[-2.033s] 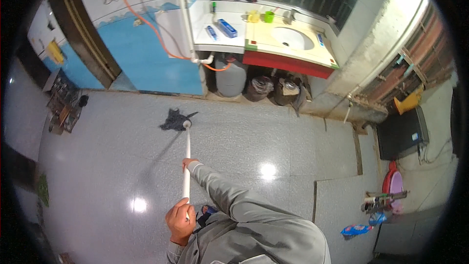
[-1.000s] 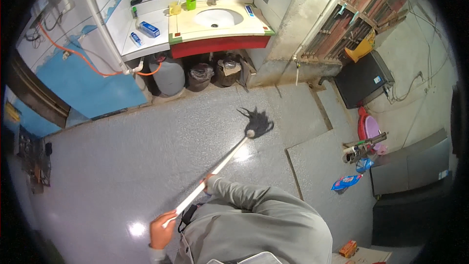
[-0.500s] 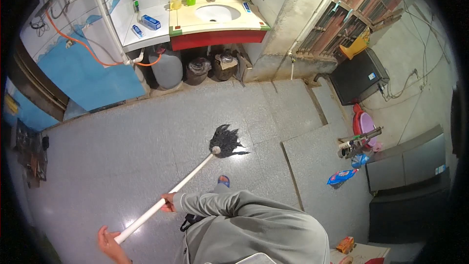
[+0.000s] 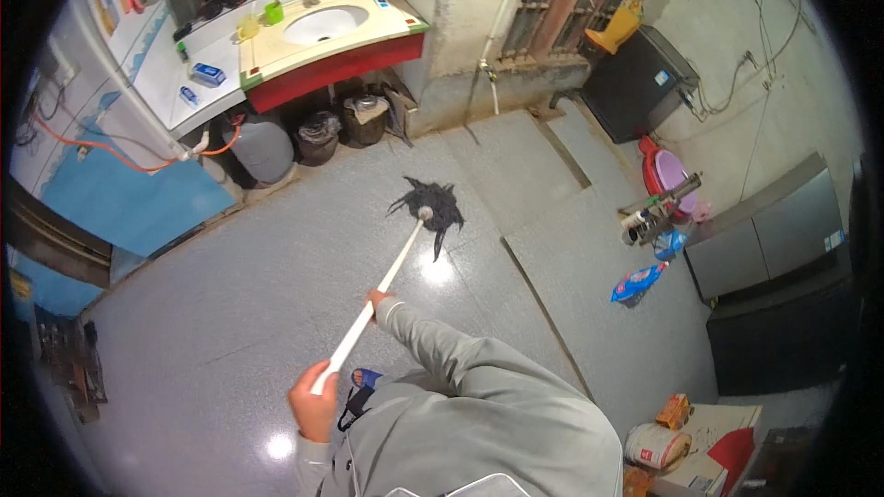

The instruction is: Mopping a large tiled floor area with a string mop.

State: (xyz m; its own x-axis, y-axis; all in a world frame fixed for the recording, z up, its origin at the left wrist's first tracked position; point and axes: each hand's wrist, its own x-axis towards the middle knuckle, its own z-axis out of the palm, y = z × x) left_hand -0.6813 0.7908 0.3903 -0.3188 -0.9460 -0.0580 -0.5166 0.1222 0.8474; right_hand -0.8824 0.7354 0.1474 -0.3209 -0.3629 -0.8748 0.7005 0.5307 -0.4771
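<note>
A mop with a long white handle [image 4: 351, 339] slants away from me across the grey floor. Its black, stringy head [image 4: 433, 206] lies spread on the tiles ahead. My left hand [image 4: 315, 404] is closed around the handle's upper end, close to my body. Farther down the shaft, my right hand [image 4: 378, 304] grips it with the fingers wrapped round; part of that hand is hidden by the handle and sleeve. A blue sandal [image 4: 366, 377] on my foot shows beside the handle.
A washbasin counter [image 4: 331, 60] stands ahead left, with a grey jug [image 4: 261, 154] and two dark bins beneath. A raised slab edge [image 4: 548, 317] crosses the floor on the right. Beyond it lie a blue packet [image 4: 637, 283] and basins [image 4: 670, 179]; a can [image 4: 657, 445] stands lower right.
The mop head has moved forward over the floor, nearer the bins. Both hands have shifted right along with the handle, and my left fingers have closed on it. The view has turned.
</note>
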